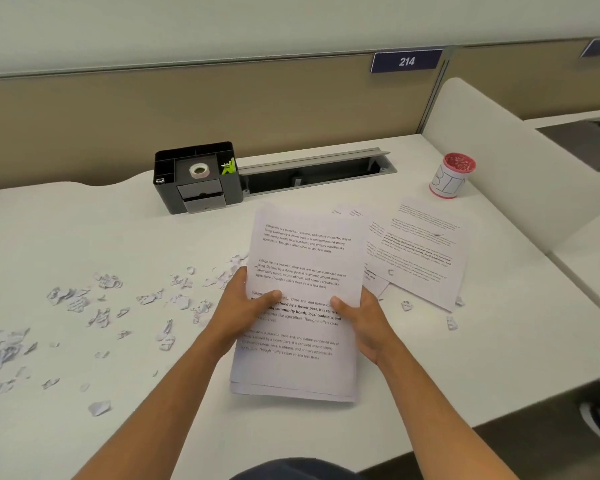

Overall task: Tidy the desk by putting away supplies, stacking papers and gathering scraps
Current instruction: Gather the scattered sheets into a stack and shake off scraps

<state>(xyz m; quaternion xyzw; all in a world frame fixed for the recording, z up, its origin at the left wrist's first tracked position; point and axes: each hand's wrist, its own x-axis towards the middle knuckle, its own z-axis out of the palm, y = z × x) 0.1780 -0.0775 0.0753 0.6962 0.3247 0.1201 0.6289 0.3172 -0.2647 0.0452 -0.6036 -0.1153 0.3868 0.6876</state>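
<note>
I hold a stack of printed white papers (pixel 302 258) upright-tilted over the middle of the white desk (pixel 465 358). My left hand (pixel 243 306) grips its left edge, thumb on the front sheet. My right hand (pixel 361 320) grips the right edge the same way. More printed sheets (pixel 420 247) lie spread flat to the right. Several torn paper scraps (pixel 97 306) are scattered across the left half of the desk, and a few scraps (pixel 451 322) lie near the loose sheets.
A black desk organizer (pixel 198 188) with a tape roll (pixel 199 170) and green clips stands at the back. Beside it is an open cable tray (pixel 312 171). A red-and-white cup (pixel 451 176) marked as a bin stands back right, near a white divider (pixel 506 161).
</note>
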